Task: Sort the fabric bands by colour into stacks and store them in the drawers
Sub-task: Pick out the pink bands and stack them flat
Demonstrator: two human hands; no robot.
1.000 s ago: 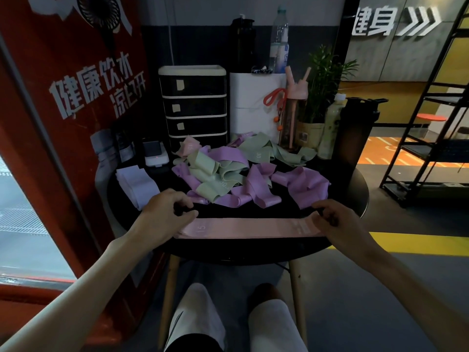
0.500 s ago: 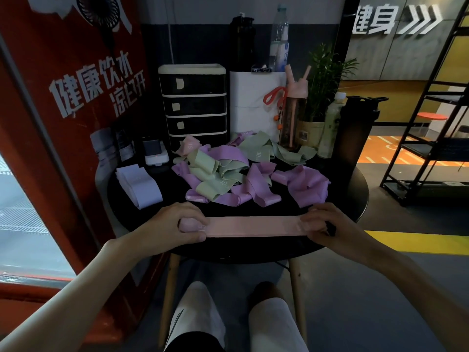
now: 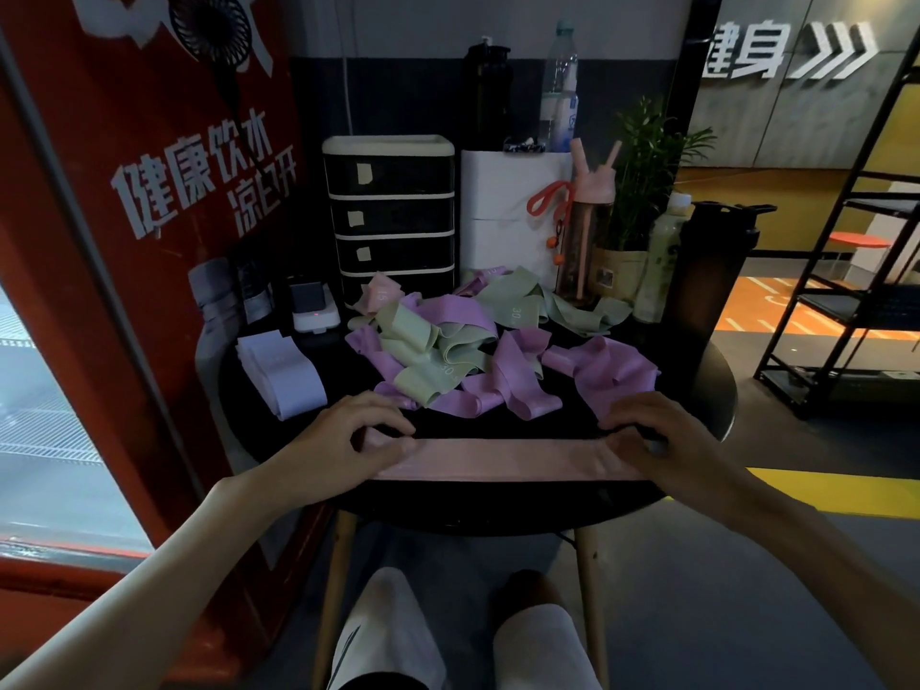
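Band, pink, flat on counter, lower centre.
Left grip and right grip each pinch one end; pile lies above, centre.

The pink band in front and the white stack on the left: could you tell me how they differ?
The pink band lies as a long strip along the near edge of the table; the white stack is a layered pile at the left. The left hand and right hand grip the pink band's ends; nothing touches the white stack. Both lie flat on the table.
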